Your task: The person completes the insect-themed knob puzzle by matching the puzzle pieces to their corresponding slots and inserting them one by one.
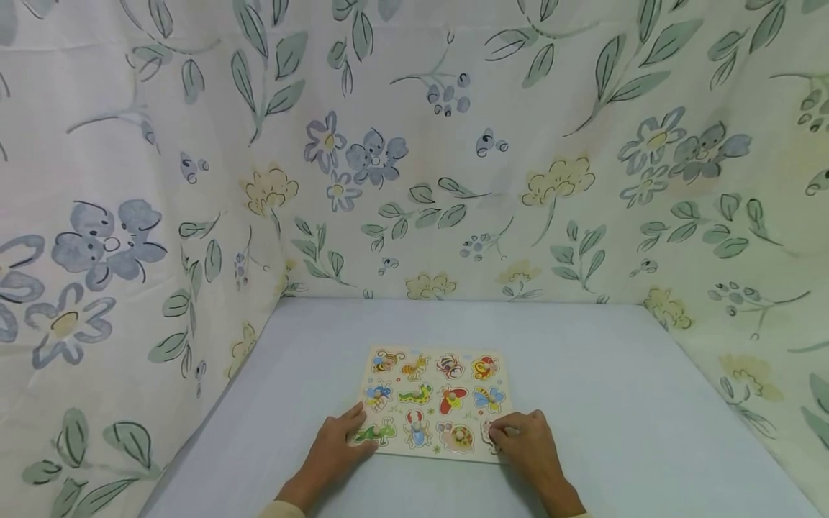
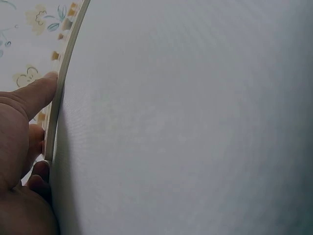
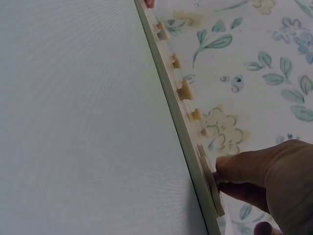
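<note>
A wooden peg puzzle board (image 1: 427, 451) with several knobbed insect pieces lies flat on the table. Its lower left corner is held by my left hand (image 1: 333, 444), thumb along the front edge and fingers at the left side, beside the green grasshopper piece (image 1: 383, 432). My right hand (image 1: 532, 446) pinches the knob of a puzzle piece (image 3: 211, 188) at the lower right corner. In the right wrist view that piece sits slightly above the board's surface; its picture is mostly hidden by my fingers. The snail piece (image 1: 458, 436) is just left of it.
The board rests on a pale table (image 1: 602, 388). Floral cloth (image 1: 421, 144) hangs behind the table and along both its sides.
</note>
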{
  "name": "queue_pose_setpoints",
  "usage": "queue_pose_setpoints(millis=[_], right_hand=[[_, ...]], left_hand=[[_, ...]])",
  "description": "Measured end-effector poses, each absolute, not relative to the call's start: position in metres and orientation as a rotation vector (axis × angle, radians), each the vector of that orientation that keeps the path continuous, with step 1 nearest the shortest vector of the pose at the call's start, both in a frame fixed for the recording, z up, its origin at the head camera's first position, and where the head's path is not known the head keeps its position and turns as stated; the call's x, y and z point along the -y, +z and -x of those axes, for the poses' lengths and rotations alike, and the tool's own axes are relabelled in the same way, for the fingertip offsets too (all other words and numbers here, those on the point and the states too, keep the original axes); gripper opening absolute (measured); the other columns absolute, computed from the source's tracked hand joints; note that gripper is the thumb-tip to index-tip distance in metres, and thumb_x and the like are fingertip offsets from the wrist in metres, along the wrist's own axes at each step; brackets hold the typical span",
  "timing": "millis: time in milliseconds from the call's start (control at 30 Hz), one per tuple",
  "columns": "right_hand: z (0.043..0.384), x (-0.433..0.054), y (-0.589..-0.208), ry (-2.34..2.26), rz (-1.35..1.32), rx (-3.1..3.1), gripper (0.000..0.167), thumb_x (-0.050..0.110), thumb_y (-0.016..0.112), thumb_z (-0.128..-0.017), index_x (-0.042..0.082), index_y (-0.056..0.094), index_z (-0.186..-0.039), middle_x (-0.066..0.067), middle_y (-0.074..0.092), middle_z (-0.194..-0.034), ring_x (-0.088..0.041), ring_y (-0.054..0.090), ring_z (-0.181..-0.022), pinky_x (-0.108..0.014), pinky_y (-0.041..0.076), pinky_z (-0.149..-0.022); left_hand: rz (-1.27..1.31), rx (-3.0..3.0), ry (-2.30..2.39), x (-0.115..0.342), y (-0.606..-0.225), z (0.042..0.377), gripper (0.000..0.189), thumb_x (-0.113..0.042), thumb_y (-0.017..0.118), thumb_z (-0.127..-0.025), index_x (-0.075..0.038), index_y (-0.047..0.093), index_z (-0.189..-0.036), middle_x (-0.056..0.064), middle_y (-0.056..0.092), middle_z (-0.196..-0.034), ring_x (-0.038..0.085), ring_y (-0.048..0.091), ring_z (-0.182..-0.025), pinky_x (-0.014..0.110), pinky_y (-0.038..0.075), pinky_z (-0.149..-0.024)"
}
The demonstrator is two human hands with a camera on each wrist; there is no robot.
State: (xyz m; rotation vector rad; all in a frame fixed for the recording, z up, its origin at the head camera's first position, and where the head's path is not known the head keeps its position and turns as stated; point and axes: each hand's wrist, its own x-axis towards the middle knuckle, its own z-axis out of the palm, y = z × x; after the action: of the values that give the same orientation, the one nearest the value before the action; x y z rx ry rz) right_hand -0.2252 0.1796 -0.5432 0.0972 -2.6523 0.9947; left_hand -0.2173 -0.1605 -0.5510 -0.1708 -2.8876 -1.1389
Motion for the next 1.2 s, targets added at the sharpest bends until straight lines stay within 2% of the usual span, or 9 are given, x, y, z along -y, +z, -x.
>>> queue_pose_setpoints(millis=[333,667,1000,1200], right_hand=[[0.2234,-0.1776,-0.5430,0.996,-0.078,2.667,0.009,0.014,0.083,-0.073,0.020,0.076,-0.072,0.012,0.068,-0.073,-0.016,0.036,-0.068,-0.030,0.030,-0.058],[0.2240,-0.1754,-0.5428,0.981,-0.057,2.672,0.009,0.013,0.083,-0.073,0.019,0.076,-0.072,0.012,0.068,-0.072,-0.016,0.036,-0.069,-0.030,0.030,-0.058],[0.2215,-0.1757,-0.5415,0.959,-0.026,2.699,0.007,0.013,0.083,-0.072,0.017,0.077,-0.072,0.012,0.064,-0.069,-0.016,0.036,-0.069,-0.029,0.030,-0.056],[0.2222,-0.1758,-0.5443,0.971,-0.048,2.686,0.008,0.012,0.083,-0.072,0.018,0.077,-0.071,0.013,0.065,-0.068,-0.016,0.036,-0.068,-0.029,0.030,-0.056]], left_hand=[[0.164,2.882,-1.145,0.1611,-0.5531,0.2174,0.067,-0.041,0.080,-0.076,-0.004,0.061,-0.128,0.002,0.046,-0.145,0.014,0.042,-0.088,0.034,0.039,-0.078],[0.174,2.882,-1.140,0.1621,-0.5541,0.2178,0.067,-0.042,0.079,-0.076,-0.004,0.061,-0.129,0.002,0.046,-0.145,0.015,0.043,-0.090,0.035,0.040,-0.080],[0.166,2.892,-1.142,0.1607,-0.5533,0.2178,0.068,-0.042,0.079,-0.076,-0.005,0.061,-0.129,0.002,0.045,-0.145,0.014,0.041,-0.086,0.030,0.038,-0.074],[0.182,2.889,-1.120,0.1618,-0.5537,0.2178,0.068,-0.043,0.079,-0.076,-0.004,0.061,-0.129,0.003,0.046,-0.145,0.014,0.041,-0.087,0.031,0.039,-0.074]])
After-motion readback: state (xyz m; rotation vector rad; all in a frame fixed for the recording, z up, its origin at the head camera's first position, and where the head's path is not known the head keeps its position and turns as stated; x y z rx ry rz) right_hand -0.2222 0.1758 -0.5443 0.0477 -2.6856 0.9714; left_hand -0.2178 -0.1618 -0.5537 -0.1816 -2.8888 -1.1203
